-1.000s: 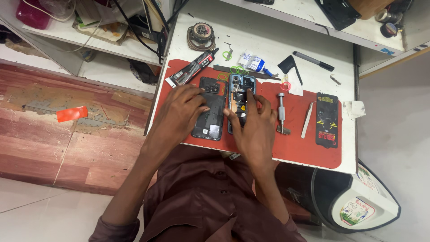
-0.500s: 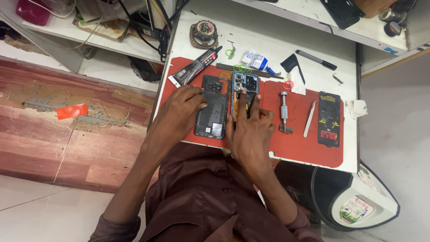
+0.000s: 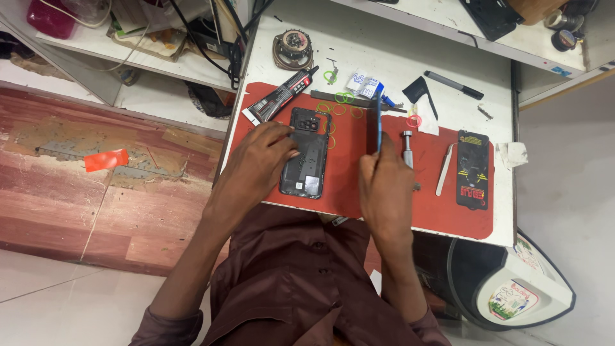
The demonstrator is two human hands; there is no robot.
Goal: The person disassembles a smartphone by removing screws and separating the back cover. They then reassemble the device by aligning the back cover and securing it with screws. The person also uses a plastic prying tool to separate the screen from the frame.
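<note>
Hands over a red mat (image 3: 349, 166) on a white counter (image 3: 384, 57): left hand (image 3: 259, 160) spread flat, fingers pressing a dark phone back cover (image 3: 304, 154) lying on the mat; right hand (image 3: 384, 186) closed around a blue-edged phone body (image 3: 377, 125), lifted on edge just right of the cover. Past the mat's far edge, a glue tube (image 3: 282, 96) and a round coil part (image 3: 293, 48). Toward the mat's right end, tweezers (image 3: 445, 170) and a black card (image 3: 473, 170). Left of the mat's edge, bare worn floor (image 3: 77, 192); open mat between cover and phone body.
</note>
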